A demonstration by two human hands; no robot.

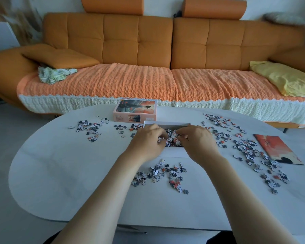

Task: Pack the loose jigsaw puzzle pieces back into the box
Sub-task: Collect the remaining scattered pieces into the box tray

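LIVING ROOM: A person's left hand point(148, 141) and right hand point(199, 142) meet over the open white box point(167, 123) at the ctr of the table point(77, 173), w/ the fingers point(159, 132) of both bent down into the heap of pieces point(172, 139) inside. The box sits close in front, probably so pieces from either side can be carried in w/ a short reach; its printed lid point(136, 110) is parked just behind, out of the way. Whether the fingers grip pieces or are empty can't be told, as the tips are buried in the heap. Most of the job looks undone: loose pieces lie in a near cluster point(164, 173), a left cluster point(92, 128) and a bigger right spread point(250, 150), next to a reference print point(278, 149)
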